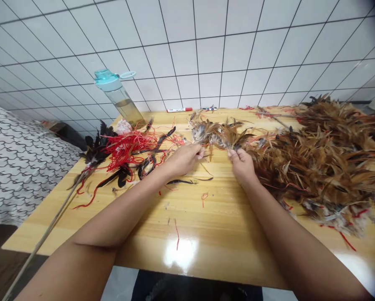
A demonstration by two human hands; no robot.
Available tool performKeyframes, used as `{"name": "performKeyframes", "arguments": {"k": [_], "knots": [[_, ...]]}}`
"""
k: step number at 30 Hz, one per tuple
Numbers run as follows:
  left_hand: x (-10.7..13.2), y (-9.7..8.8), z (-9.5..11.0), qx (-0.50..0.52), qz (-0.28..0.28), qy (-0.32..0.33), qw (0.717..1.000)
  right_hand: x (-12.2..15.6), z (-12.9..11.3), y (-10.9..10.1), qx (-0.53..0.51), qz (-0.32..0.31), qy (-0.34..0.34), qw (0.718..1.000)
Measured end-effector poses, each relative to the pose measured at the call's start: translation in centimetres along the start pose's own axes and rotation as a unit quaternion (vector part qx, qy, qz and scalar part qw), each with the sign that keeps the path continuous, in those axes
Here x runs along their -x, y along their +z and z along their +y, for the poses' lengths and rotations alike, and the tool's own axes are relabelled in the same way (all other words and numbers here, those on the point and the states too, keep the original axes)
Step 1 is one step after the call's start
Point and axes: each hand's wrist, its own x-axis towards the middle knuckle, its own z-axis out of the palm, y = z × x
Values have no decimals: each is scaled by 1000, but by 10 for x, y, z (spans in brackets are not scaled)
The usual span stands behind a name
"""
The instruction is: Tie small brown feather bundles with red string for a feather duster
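Observation:
My right hand (243, 166) is closed, thumb against fingers, on the base of a small bunch of brown feathers (236, 136) that fans out above it. To its left my left hand (187, 159) is curled into a loose fist over the table; what its fingers hold, if anything, is hidden. Just beyond both hands lies a clump of downy grey and brown feathers (204, 131). A large heap of long brown feathers (300, 163) spreads to the right of my right hand. Left of my left hand is a tangle of red string (129, 146).
A water bottle (121, 98) stands at the back left by the tiled wall. A thin stick with black feathers (96, 148) on its end crosses the left table edge. A red marker (179, 110) lies along the back. Loose red scraps dot the wooden table (219, 234).

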Motion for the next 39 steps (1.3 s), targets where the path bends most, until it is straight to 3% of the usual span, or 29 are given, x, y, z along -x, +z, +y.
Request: {"name": "performKeyframes", "arguments": {"k": [10, 20, 26, 30, 34, 39], "knots": [[2, 32, -7, 69, -22, 102, 992, 1, -3, -2, 137, -5, -52, 989], [5, 34, -5, -29, 6, 123, 992, 3, -5, -1, 191, -26, -82, 978], [7, 31, 1, 6, 51, 122, 991, 8, -19, 4, 267, -60, -98, 957], [8, 33, 3, -1, 86, 155, 984, 19, -27, 15, 297, -78, -69, 949], [9, 28, 3, -30, 123, 197, 972, 29, -30, 25, 251, -142, -18, 957], [8, 17, 2, -59, 146, 244, 957, 29, -43, 19, 120, -195, 134, 964]]}}
